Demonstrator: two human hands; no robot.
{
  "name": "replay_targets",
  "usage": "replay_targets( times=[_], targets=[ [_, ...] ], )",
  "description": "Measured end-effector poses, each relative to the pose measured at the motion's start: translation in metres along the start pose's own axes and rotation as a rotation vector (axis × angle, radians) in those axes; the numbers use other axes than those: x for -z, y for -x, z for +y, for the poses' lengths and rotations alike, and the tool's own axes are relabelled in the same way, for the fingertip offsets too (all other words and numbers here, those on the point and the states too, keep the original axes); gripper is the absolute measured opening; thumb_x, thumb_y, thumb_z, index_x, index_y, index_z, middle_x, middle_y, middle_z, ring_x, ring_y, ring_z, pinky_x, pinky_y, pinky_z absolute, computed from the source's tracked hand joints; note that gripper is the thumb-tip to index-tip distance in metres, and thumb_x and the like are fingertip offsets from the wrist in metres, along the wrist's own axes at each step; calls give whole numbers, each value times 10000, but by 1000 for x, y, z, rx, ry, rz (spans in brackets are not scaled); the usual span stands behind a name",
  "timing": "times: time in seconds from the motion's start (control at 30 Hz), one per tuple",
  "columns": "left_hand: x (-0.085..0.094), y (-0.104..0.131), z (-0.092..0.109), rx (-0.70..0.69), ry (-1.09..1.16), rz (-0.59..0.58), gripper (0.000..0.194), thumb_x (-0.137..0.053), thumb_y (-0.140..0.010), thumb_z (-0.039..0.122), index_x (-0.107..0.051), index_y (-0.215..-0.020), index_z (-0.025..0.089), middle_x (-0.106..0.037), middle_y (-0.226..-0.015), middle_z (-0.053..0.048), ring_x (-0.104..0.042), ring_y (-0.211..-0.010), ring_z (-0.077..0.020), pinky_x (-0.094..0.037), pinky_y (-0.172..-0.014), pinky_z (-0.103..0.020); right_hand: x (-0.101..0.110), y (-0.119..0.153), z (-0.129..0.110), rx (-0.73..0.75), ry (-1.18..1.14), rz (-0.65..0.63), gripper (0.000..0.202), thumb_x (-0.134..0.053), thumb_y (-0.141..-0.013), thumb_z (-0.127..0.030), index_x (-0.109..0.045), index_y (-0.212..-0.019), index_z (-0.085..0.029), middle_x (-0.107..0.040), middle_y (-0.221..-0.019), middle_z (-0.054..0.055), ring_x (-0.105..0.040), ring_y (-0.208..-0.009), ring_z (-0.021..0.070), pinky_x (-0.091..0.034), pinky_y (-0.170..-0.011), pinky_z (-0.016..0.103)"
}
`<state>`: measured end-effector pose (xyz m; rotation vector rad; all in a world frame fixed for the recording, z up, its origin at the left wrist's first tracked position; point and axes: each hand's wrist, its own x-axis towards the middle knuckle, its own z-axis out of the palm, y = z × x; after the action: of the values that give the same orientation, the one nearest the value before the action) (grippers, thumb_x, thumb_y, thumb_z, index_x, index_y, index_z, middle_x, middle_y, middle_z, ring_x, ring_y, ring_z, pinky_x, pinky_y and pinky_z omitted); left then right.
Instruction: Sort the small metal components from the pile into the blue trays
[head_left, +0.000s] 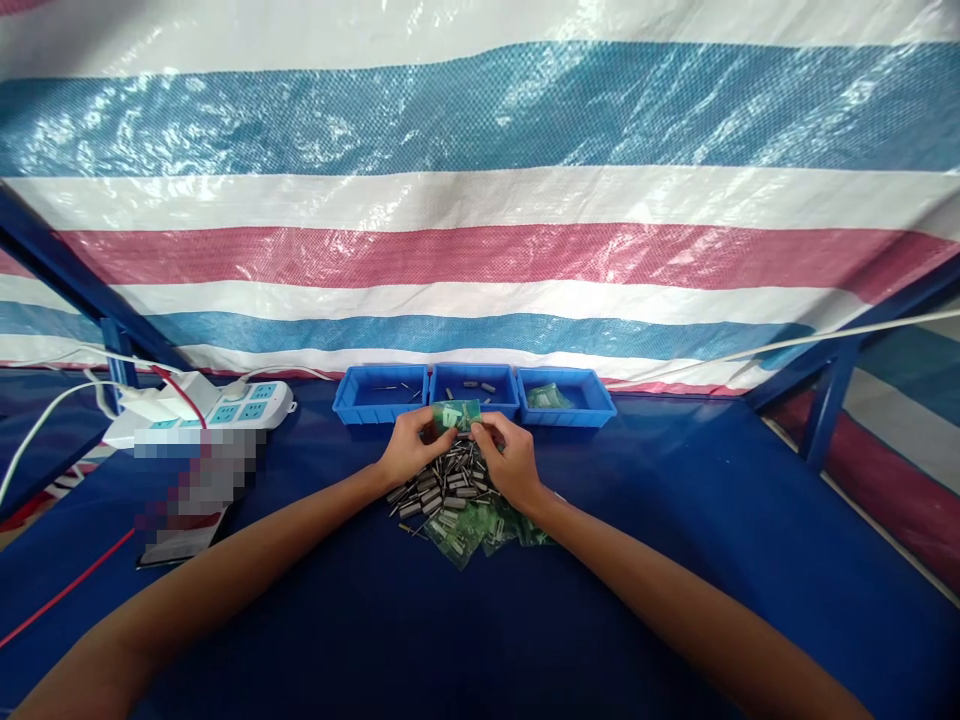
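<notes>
Between both hands a small green-tinted plastic bag (459, 412) is held up over a heap of metal parts. My left hand (415, 447) pinches the bag at its left side. My right hand (510, 457) is closed at the bag's right side, fingertips by a small metal piece that is partly hidden. Beneath them lie many grey metal cylinders and thin pins in a pile (442, 485). Several more green-tinted bags (461, 530) with parts inside rest at the pile's front edge.
Three blue bins stand behind the hands: the left bin (380, 405) and middle bin (506, 402) hold a few metal parts, the right bin (581, 412) a green bag. A white power strip (255, 405) with cables sits left on the blue table (675, 500). Striped sheeting hangs behind.
</notes>
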<state>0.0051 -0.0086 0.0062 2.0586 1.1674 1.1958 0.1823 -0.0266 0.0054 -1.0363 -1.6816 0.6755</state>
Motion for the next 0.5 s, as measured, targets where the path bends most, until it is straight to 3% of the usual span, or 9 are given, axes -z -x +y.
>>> replay_targets(
  times=[0.2, 0.5],
  targets=[
    [-2, 1, -3, -16, -65, 2, 134, -579, -781, 234, -603, -706, 126, -435, -528, 40, -395, -484, -73, -300, -480, -186, 0, -1, 0, 30, 55, -19, 243, -451, -914, -336, -601, -848, -158, -503, -612, -4, -478, -546, 127, -354, -529, 239],
    [-2, 2, -3, 4, -78, 12, 189, -563, -792, 254, -622, -673, 119, -492, -524, 20, -400, -480, -79, -304, -482, -194, 0, -1, -1, 76, 93, -24, 258, -433, -916, -351, -576, -798, -171, -476, -601, -7, -445, -530, 122, -339, -521, 239]
  ],
)
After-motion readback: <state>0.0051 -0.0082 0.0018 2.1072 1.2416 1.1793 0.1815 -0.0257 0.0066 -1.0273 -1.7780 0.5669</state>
